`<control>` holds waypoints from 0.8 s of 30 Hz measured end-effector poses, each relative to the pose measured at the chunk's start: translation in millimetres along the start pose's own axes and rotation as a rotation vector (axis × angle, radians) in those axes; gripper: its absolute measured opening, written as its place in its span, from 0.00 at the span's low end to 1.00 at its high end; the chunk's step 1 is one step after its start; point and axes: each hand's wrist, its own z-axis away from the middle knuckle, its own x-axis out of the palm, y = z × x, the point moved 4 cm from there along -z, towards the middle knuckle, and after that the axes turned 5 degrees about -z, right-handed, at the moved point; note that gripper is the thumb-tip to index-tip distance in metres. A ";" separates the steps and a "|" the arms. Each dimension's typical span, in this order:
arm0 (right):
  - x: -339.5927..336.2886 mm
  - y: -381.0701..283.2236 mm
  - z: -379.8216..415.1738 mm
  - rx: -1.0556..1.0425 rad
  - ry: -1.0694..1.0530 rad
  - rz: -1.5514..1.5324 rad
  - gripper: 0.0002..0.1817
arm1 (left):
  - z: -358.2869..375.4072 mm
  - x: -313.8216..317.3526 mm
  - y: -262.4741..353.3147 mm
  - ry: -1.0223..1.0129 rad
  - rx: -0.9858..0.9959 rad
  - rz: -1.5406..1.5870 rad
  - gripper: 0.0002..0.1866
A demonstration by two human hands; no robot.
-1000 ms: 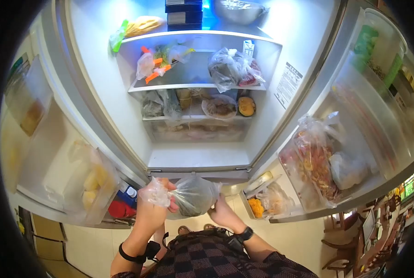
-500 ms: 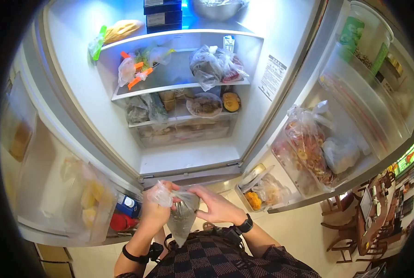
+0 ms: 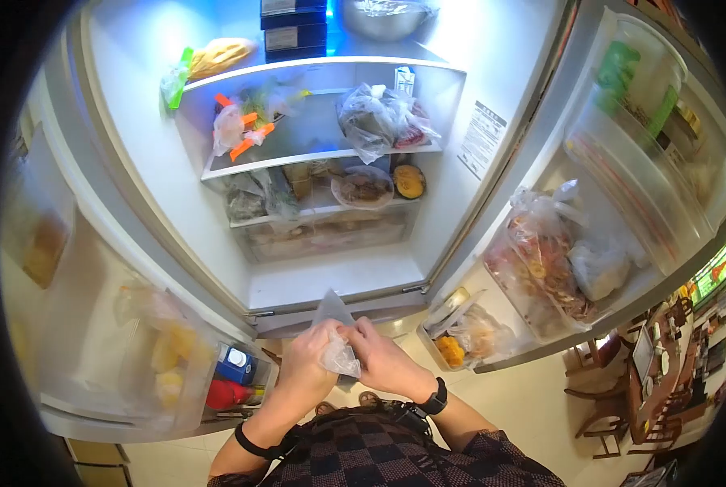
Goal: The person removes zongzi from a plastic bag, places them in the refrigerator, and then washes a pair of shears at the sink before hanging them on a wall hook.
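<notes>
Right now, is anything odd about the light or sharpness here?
Head view: bluish glow beside the stacked boxes, corners black, fridge doors bowed as by a wide lens; head view, too: yellow items at lower left look hazy, and the plastic bag between left hand and right hand lacks fine detail.

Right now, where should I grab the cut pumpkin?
I'd cup the cut pumpkin by its rounded rind, reaching in from the front: its orange cut face points outward, and a dish sits close on its left, leaving little room there.
</notes>
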 end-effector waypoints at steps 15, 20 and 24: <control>16.1 -37.5 -42.1 -0.148 0.191 -0.321 0.12 | 9.4 -40.8 -7.6 0.140 -0.109 -0.007 0.13; -5.0 -42.3 -60.5 -0.156 0.306 -0.299 0.10 | 25.6 -48.8 -4.0 0.052 0.009 -0.139 0.26; -39.0 -70.4 -82.5 -0.042 0.481 -0.381 0.09 | 61.5 -53.1 -5.5 0.063 0.085 -0.158 0.42</control>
